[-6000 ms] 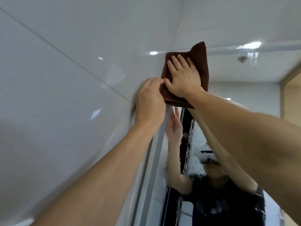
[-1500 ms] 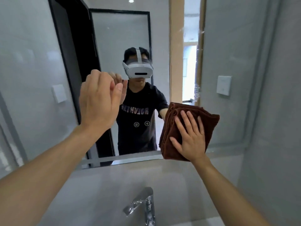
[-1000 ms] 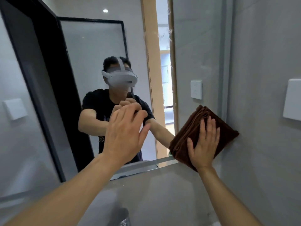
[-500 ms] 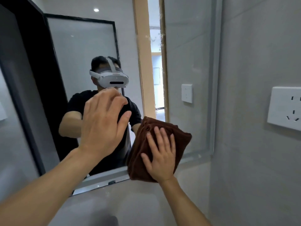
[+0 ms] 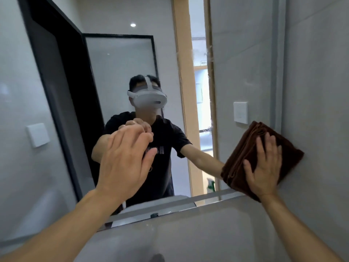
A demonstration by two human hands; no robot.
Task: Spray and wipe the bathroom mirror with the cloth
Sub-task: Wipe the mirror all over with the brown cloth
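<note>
since half a second ago the cloth (image 5: 260, 157) slides right to the mirror's (image 5: 243, 53) lower right corner, right hand (image 5: 264, 167) pressing it flat with spread fingers; left hand (image 5: 126, 161), loosely cupped and holding nothing, braces near the glass.

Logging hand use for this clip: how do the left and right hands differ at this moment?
The right hand presses flat, fingers spread, on the folded brown cloth at the mirror's lower right corner; the left hand holds nothing. The right hand lies against the cloth; the left is raised before the mirror's middle, fingers loosely bent. Both are bare and lifted toward the mirror.
</note>
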